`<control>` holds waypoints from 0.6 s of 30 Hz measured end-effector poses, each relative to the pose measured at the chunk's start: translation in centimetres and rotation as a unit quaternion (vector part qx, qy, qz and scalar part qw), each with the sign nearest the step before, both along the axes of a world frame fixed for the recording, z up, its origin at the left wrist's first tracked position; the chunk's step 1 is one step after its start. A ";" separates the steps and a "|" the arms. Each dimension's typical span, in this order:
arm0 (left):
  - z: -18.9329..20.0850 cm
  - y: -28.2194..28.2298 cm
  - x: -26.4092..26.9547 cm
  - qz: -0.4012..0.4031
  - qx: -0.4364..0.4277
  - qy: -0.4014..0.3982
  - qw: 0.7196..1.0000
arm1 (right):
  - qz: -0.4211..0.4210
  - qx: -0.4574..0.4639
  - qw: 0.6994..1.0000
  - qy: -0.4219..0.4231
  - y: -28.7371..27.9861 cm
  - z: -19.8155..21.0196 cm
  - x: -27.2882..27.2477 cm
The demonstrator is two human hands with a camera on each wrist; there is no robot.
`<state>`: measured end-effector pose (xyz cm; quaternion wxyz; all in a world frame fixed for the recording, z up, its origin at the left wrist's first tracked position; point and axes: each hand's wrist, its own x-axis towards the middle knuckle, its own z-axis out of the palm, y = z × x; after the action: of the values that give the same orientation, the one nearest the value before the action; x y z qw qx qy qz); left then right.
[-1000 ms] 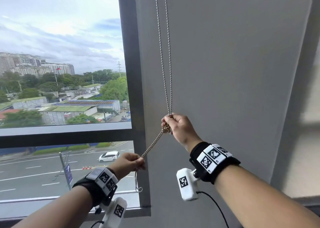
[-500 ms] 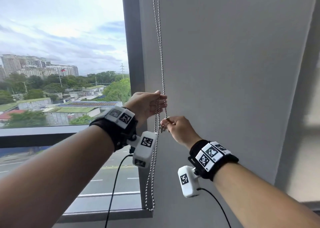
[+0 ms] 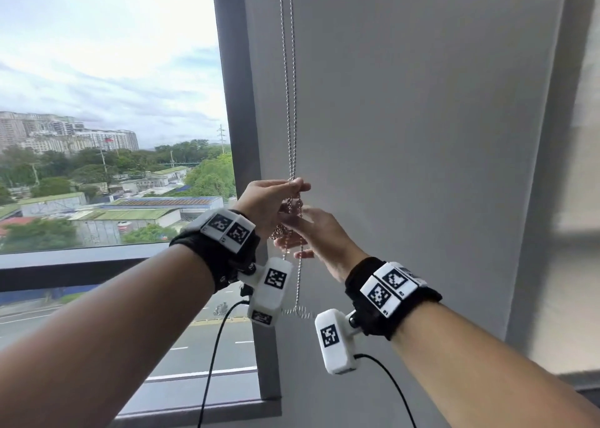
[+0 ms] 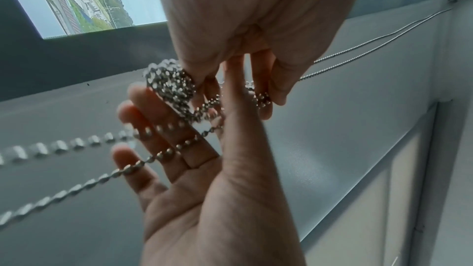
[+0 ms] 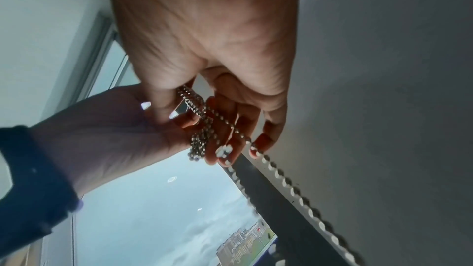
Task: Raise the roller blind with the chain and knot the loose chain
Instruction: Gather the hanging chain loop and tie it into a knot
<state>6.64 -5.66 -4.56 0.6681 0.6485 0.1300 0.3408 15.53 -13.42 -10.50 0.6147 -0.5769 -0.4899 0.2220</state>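
The bead chain (image 3: 291, 80) hangs as two strands down the grey wall just right of the window frame (image 3: 238, 129), and gathers into a bunched knot (image 3: 280, 231) between the two hands. The left hand (image 3: 266, 205) is uppermost, its grip closed in a pinch of thumb and fingertips on the chain where the strands arrive from above; in the left wrist view the bunched beads (image 4: 170, 80) sit just under its curled fingers. The right hand (image 3: 311, 236) lies below with its grip open, fingers straight and spread (palm turned toward the left hand), and loose strands drape across those fingers (image 4: 163, 139) without being clasped. From the knot a loop of chain hangs down past the left wrist camera (image 3: 271, 293), its lowest part blurred. To the left, the window (image 3: 107, 103) shows sky, buildings and a road.
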 end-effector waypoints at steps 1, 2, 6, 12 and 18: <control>0.0 0.1 -0.2 0.000 0.005 0.010 1.000 | -0.020 0.015 1.000 -0.009 0.0 0.0 0.0; 0.0 0.3 -0.3 0.001 0.013 0.018 1.000 | -0.038 0.030 0.999 -0.004 -0.1 0.1 -0.1; -0.1 0.6 -0.7 0.034 0.055 0.054 0.996 | -0.143 0.051 0.987 -0.057 -0.2 0.0 0.7; -0.4 0.9 -1.0 0.033 0.053 0.023 0.998 | -0.191 0.062 0.971 -0.126 -0.4 1.0 2.0; -0.6 1.4 -1.5 0.042 0.082 0.001 0.996 | -0.203 0.065 0.969 -0.121 0.6 1.9 1.3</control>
<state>5.17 -4.23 -5.14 0.5977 0.6953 0.1299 0.3774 16.85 -12.83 -8.63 0.6195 -0.6458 -0.4461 -0.0113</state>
